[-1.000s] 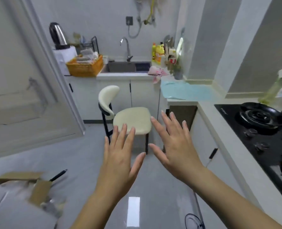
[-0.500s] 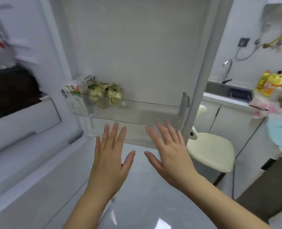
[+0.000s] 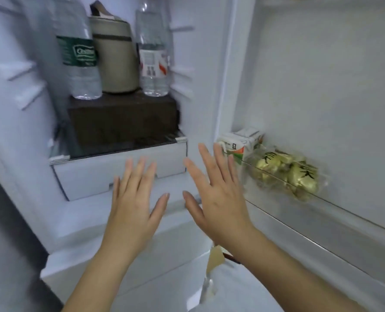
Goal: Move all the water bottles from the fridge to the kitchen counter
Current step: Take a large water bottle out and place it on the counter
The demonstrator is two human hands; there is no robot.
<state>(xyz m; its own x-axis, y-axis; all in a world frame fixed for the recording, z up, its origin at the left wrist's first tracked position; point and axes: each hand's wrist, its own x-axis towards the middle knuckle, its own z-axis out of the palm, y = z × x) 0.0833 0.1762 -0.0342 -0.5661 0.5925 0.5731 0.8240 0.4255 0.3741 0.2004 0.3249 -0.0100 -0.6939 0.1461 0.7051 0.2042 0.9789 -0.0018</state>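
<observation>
The fridge stands open in front of me. Two clear water bottles stand on a dark brown box (image 3: 121,122) inside: a large one with a green label (image 3: 80,52) at the left and a slimmer one with a red and white label (image 3: 153,57) at the right. My left hand (image 3: 135,197) and my right hand (image 3: 218,188) hover side by side below the shelf, fingers straight and spread, holding nothing. Both are well below the bottles and touch neither.
A beige insulated container (image 3: 116,57) stands between the two bottles. A white drawer front (image 3: 92,176) sits under the glass shelf. The open door's shelf (image 3: 322,212) at the right holds a carton (image 3: 239,143) and a bag of green-wrapped packets (image 3: 286,174).
The view has swung left from the kitchen counter and stool, past the fridge door, to the fridge interior. Both hands stay raised, flat and empty throughout.
</observation>
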